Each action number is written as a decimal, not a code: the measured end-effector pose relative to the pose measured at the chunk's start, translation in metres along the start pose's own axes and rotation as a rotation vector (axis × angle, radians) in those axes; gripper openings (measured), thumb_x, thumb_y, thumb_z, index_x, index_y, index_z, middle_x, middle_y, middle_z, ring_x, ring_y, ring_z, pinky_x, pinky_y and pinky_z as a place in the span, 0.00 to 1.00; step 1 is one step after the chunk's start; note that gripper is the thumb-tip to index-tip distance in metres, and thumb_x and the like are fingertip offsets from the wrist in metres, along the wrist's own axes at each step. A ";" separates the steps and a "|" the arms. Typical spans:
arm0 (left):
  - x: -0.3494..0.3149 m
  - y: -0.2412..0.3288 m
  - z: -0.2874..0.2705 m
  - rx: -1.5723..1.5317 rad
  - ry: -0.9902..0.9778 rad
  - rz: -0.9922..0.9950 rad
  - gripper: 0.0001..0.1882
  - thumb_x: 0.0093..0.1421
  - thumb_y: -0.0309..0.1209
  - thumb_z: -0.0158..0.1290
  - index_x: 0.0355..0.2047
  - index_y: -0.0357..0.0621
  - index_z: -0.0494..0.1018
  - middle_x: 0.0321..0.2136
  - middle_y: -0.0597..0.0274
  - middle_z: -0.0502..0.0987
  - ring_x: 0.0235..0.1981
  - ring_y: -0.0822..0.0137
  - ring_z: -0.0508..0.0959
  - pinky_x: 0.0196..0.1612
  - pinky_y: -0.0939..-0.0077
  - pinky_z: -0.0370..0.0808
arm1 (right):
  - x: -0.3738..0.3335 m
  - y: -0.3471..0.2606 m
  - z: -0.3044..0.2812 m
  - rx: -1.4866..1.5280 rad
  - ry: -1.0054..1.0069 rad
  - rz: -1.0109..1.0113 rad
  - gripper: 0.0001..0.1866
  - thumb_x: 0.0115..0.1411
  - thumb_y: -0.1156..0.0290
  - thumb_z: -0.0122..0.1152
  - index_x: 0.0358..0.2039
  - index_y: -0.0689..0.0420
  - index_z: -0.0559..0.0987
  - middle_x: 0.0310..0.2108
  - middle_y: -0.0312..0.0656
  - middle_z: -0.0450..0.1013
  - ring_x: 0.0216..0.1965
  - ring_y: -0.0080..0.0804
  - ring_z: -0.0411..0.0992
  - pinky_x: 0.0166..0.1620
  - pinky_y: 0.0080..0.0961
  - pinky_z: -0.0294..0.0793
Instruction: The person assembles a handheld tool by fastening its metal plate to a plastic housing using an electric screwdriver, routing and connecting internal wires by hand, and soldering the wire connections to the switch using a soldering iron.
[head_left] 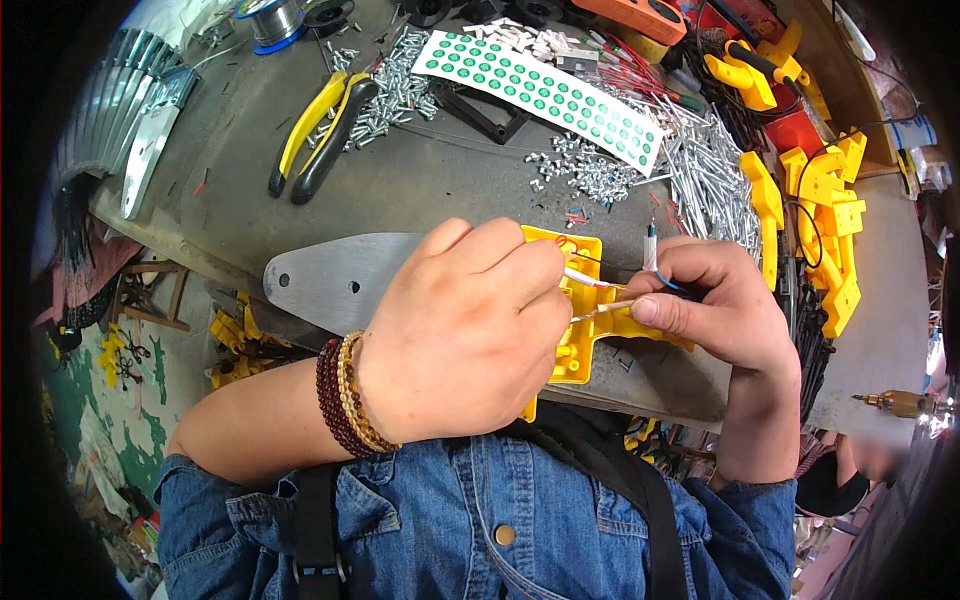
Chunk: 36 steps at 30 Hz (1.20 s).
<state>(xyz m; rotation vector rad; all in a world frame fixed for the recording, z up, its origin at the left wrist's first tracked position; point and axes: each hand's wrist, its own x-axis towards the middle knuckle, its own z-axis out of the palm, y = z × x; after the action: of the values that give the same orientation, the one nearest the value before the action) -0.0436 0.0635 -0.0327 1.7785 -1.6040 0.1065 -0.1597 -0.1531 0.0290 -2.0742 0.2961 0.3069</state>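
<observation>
Yellow plastic housing (572, 372) on the grey bench (235, 190), near the front edge and close to the denim jacket (400, 510), open face up with visible bosses; probably placed there for short reach and a straight look down inside. Right hand (715, 300) at the housing's right side: thumb and index together, clamped on a thin pale lead (615, 306), presumably pinched for fine control in a tight space. Dark-tipped white sleeve (650, 250) sticking up just beside those fingers, blue wire (668, 284) curving below; can't tell about a grip there. Left hand (480, 310) back upward over the housing's left part, fingers curled, tips hidden; can't tell clamped or apart. Second white sleeve (585, 278) poking out from the left fingers toward the right hand, maybe steadied from that side. Grey metal plate (335, 280) flat on the bench, partly hidden by the left hand; can't tell about a join to the housing. Pliers (320, 140) with handles nearest the jacket, seemingly for quick pickup. Screws (400, 85), rivets (585, 165) and long pins (712, 180) heaped farther back, likely grouped by type.
</observation>
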 end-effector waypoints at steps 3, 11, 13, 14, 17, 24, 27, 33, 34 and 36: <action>-0.001 -0.001 0.000 -0.009 -0.012 -0.014 0.05 0.46 0.27 0.57 0.25 0.44 0.73 0.29 0.62 0.69 0.30 0.60 0.68 0.34 0.65 0.62 | 0.003 0.001 0.000 -0.050 0.018 -0.050 0.08 0.55 0.72 0.70 0.31 0.62 0.82 0.25 0.36 0.74 0.26 0.19 0.69 0.29 0.20 0.67; -0.001 0.000 0.000 -0.017 -0.027 -0.020 0.07 0.46 0.28 0.59 0.26 0.44 0.74 0.30 0.63 0.70 0.30 0.61 0.69 0.34 0.64 0.62 | 0.001 -0.001 0.006 -0.180 -0.042 -0.184 0.09 0.51 0.72 0.72 0.30 0.62 0.82 0.22 0.38 0.72 0.24 0.24 0.69 0.29 0.23 0.67; -0.002 0.002 0.000 -0.031 -0.008 -0.031 0.07 0.45 0.28 0.59 0.27 0.45 0.75 0.30 0.64 0.70 0.30 0.61 0.69 0.35 0.65 0.62 | 0.000 0.002 0.009 -0.278 0.083 -0.205 0.09 0.51 0.71 0.72 0.29 0.62 0.82 0.21 0.38 0.70 0.22 0.25 0.68 0.27 0.23 0.66; -0.002 0.002 0.000 -0.045 0.010 -0.039 0.08 0.45 0.28 0.60 0.27 0.45 0.75 0.30 0.64 0.70 0.30 0.62 0.70 0.35 0.65 0.62 | 0.000 0.003 0.011 -0.279 0.082 -0.204 0.09 0.51 0.71 0.72 0.29 0.62 0.82 0.21 0.38 0.70 0.22 0.25 0.68 0.27 0.23 0.66; -0.003 0.000 0.002 -0.006 0.037 0.004 0.09 0.45 0.28 0.62 0.29 0.46 0.77 0.29 0.66 0.71 0.29 0.63 0.70 0.35 0.66 0.62 | 0.000 0.001 0.016 -0.161 0.130 -0.106 0.08 0.50 0.72 0.72 0.28 0.61 0.82 0.20 0.38 0.69 0.20 0.24 0.67 0.25 0.23 0.65; 0.001 0.003 0.005 0.002 0.065 0.007 0.10 0.44 0.28 0.62 0.29 0.46 0.77 0.28 0.67 0.71 0.28 0.63 0.70 0.35 0.66 0.61 | -0.002 -0.005 0.019 -0.250 0.124 -0.095 0.07 0.49 0.72 0.70 0.28 0.59 0.82 0.19 0.37 0.69 0.20 0.22 0.66 0.24 0.21 0.63; 0.004 0.004 0.007 0.005 0.069 -0.004 0.09 0.43 0.27 0.62 0.28 0.45 0.77 0.27 0.66 0.70 0.27 0.63 0.70 0.34 0.65 0.61 | -0.004 -0.001 0.025 -0.257 0.173 -0.096 0.06 0.49 0.73 0.69 0.27 0.59 0.82 0.19 0.36 0.69 0.20 0.21 0.66 0.24 0.20 0.63; 0.005 0.005 0.006 -0.050 0.063 -0.070 0.08 0.44 0.27 0.60 0.27 0.45 0.76 0.27 0.66 0.70 0.27 0.62 0.70 0.34 0.65 0.60 | -0.001 0.007 0.017 -0.086 0.164 -0.111 0.06 0.50 0.73 0.71 0.26 0.60 0.82 0.20 0.36 0.69 0.21 0.20 0.66 0.24 0.20 0.63; 0.006 0.006 0.006 -0.055 0.070 -0.072 0.07 0.45 0.26 0.60 0.27 0.45 0.76 0.27 0.66 0.70 0.27 0.62 0.70 0.34 0.65 0.60 | -0.001 0.007 0.016 -0.040 0.136 -0.100 0.07 0.50 0.73 0.72 0.26 0.60 0.81 0.20 0.35 0.69 0.21 0.20 0.66 0.24 0.19 0.63; 0.006 0.006 0.006 -0.060 0.078 -0.073 0.07 0.45 0.26 0.60 0.27 0.45 0.76 0.27 0.66 0.70 0.27 0.62 0.70 0.34 0.65 0.61 | 0.000 0.009 0.015 -0.058 0.108 -0.146 0.08 0.50 0.71 0.72 0.26 0.60 0.81 0.21 0.35 0.69 0.21 0.20 0.65 0.25 0.19 0.62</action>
<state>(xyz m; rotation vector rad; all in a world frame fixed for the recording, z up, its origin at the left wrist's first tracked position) -0.0498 0.0552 -0.0310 1.7632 -1.4707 0.0909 -0.1638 -0.1440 0.0145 -2.1610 0.2014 0.1165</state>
